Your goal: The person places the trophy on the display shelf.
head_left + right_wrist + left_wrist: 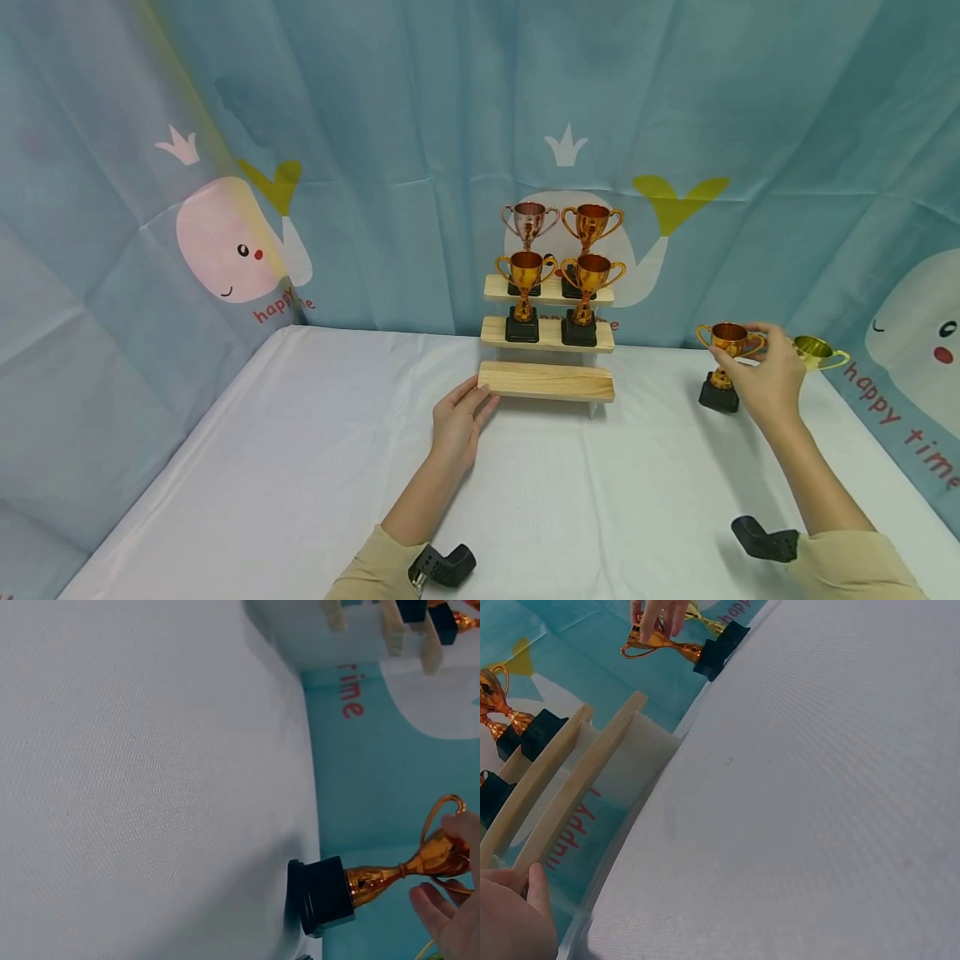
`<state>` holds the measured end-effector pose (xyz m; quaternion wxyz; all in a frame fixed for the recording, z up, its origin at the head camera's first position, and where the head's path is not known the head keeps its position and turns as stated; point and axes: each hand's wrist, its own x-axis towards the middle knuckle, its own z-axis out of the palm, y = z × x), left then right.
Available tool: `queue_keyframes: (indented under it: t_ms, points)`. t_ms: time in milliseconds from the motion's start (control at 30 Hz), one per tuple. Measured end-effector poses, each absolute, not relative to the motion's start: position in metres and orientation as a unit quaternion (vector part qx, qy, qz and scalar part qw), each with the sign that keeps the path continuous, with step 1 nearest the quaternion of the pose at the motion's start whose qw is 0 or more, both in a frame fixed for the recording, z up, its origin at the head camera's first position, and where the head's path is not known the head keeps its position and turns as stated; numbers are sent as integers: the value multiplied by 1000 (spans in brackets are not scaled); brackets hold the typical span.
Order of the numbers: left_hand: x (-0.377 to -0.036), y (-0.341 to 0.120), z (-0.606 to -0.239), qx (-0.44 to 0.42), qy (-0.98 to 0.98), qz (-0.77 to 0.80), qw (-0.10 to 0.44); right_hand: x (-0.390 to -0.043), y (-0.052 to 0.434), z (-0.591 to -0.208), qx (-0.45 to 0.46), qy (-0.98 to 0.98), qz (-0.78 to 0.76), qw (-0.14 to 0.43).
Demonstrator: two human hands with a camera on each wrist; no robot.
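Note:
At the right of the table my right hand (772,379) holds an orange-gold trophy (720,393) by its cup, thumb in front and fingers behind. The trophy is upright, its black base (330,892) right at the white cloth. Partly hidden behind that hand is a yellow-gold trophy (816,348). My left hand (455,425) grips the left end of the lowest step of a three-tier wooden display stand (547,381), thumb and fingers round the board's end in the left wrist view. The lowest step bears nothing.
Two orange trophies (525,273) stand on the middle step. On the top step, a rose-coloured trophy (529,218) stands beside another orange trophy (592,221). A blue curtain (375,125) with whale prints hangs behind the white-clothed table (300,467).

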<state>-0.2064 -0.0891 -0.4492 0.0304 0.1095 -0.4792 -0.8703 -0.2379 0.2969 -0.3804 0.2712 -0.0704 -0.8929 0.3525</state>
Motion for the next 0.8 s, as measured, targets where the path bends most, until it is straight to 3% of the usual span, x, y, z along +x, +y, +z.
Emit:
queue_keyframes:
  t_ms: [800]
  points:
    - [-207,-89,-449,113,-480,-869,30,-233,293,-376,-74,-889,358,277]
